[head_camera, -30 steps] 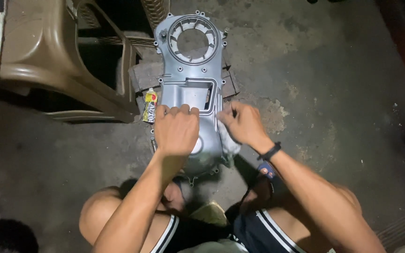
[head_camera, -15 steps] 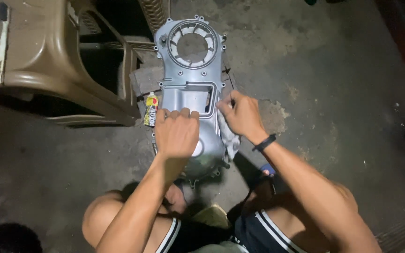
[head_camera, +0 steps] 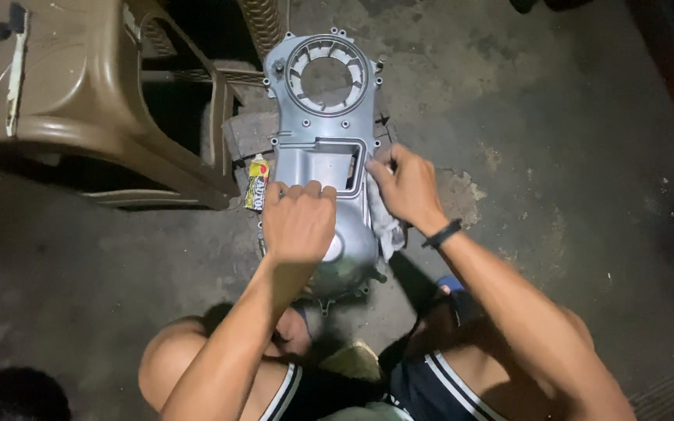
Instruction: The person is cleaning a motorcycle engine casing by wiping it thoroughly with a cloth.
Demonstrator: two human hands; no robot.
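While we squat over the cover [head_camera: 317, 140], a grey cast engine casing lying flat on the floor [head_camera: 555, 156] with its round vented opening at the far end, our left hand [head_camera: 299, 222] rests on its near half, fingers curled shut into a loose fist pressing down, with nothing we can see inside them. Our right hand [head_camera: 407, 187] is closed on a pale rag [head_camera: 384, 222] held against the cover's right edge, just beside the rectangular window. A small yellow tube [head_camera: 257, 181] lies touching the cover's left edge, and a brown plastic chair [head_camera: 79, 101] stands close on the left. We judge the main risk is slip: a hard rub could skate the cover across the concrete and scar it. The rag could snag on the edge lugs, and a shove leftward could knock the tube away.
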